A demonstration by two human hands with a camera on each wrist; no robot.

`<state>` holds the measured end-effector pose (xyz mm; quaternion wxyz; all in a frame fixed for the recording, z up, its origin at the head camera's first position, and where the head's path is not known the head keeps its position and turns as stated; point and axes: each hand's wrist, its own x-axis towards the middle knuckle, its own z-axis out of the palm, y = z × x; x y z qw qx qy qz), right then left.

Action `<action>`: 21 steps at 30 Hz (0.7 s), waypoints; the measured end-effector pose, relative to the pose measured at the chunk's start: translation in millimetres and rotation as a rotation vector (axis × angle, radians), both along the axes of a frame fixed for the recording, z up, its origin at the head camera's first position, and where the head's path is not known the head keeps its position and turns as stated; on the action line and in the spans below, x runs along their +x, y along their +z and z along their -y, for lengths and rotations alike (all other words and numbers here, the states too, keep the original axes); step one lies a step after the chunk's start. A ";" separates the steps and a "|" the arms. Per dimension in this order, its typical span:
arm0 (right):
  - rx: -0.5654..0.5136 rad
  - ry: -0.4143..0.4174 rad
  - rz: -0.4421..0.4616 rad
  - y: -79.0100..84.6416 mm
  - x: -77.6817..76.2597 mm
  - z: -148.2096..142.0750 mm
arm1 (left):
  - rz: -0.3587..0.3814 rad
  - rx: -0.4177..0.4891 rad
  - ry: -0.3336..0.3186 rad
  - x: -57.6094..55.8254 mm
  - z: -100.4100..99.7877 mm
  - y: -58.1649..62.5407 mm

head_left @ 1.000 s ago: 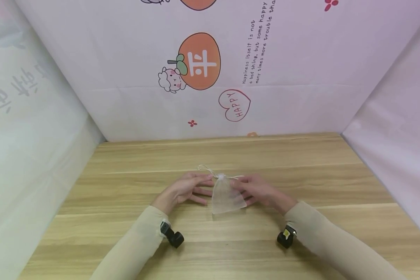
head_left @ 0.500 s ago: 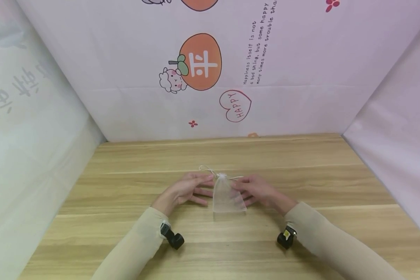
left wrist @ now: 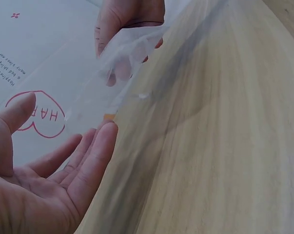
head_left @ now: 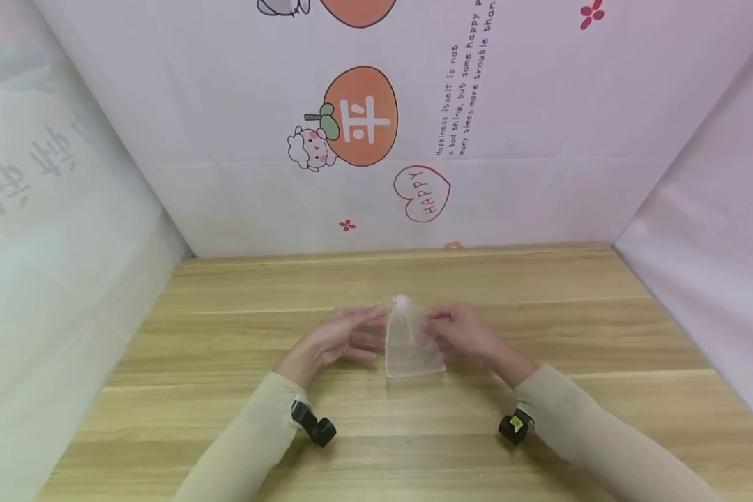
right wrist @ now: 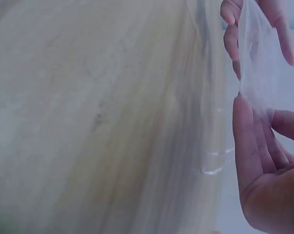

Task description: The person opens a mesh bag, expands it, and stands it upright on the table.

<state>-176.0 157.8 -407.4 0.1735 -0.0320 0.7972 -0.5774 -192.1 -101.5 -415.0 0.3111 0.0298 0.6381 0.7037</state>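
Sheer pouch (head_left: 411, 352) is hanging between the hands above the wooden table (head_left: 376, 453), long axis running away from the person, gathered neck (head_left: 400, 301) pointing to the far side. Right hand (head_left: 467, 333) is nearer, pinching the pouch's right side with thumb and fingers; left hand (head_left: 337, 336) is holding nothing, fingers extending toward the left edge, contact unclear.

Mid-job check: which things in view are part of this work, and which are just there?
In the job:
sheer white pouch
right hand, pinching the pouch
left hand, fingers extended beside it, contact unclear

Just there:
wooden table
printed white backdrop
left wrist camera, worn
right wrist camera, worn
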 end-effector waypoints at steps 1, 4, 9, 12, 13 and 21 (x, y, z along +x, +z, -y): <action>0.015 -0.008 -0.031 1.6 0.0 0.8 | -0.007 0.005 0.005 -0.6 -0.5 0.6; 0.051 -0.027 -0.126 5.6 0.1 2.1 | -0.019 0.019 0.022 -2.6 -2.9 2.3; 0.094 -0.069 -0.243 10.4 0.7 3.4 | -0.046 0.038 0.062 -4.8 -8.3 3.8; 0.085 -0.103 -0.263 12.6 1.9 5.1 | -0.065 0.036 0.102 -4.4 -12.2 6.2; 0.079 -0.113 -0.269 13.0 2.6 5.8 | -0.069 0.032 0.119 -4.1 -13.5 7.4; 0.070 -0.161 -0.399 12.3 6.6 10.5 | -0.151 -0.004 0.244 -5.4 -25.3 15.0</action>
